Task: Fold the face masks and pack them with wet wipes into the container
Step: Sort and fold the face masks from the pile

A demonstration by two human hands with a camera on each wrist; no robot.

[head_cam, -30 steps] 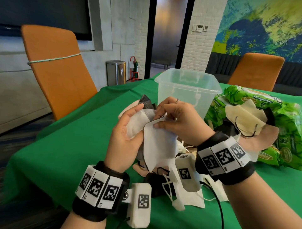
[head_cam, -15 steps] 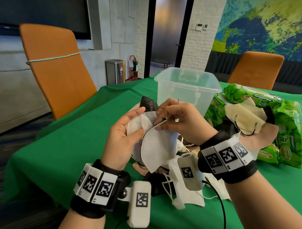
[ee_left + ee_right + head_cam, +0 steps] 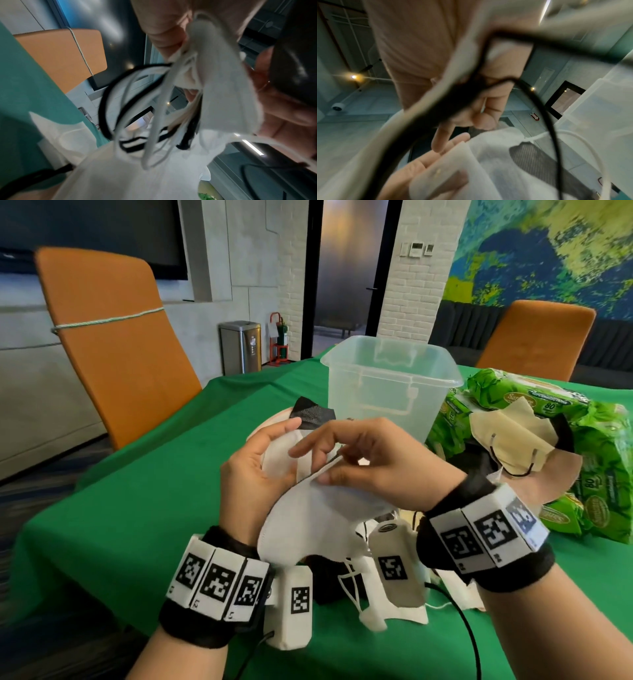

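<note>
a white face mask (image 3: 318, 508) is held up above the near middle of the green tablecloth (image 3: 144, 491), over a heap of other masks (image 3: 387, 587). the left hand (image 3: 255, 474) cups its far flap with thumb curled onto it; the right hand (image 3: 373, 463) pinches the folded edge between thumb and fingers, though the wrist views are blurred and the exact grip there is unclear. behind stands the clear plastic container (image 3: 383, 385), and green wet wipes packs (image 3: 596, 440) lie toward the right edge with a beige mask (image 3: 507, 440) on them.
</note>
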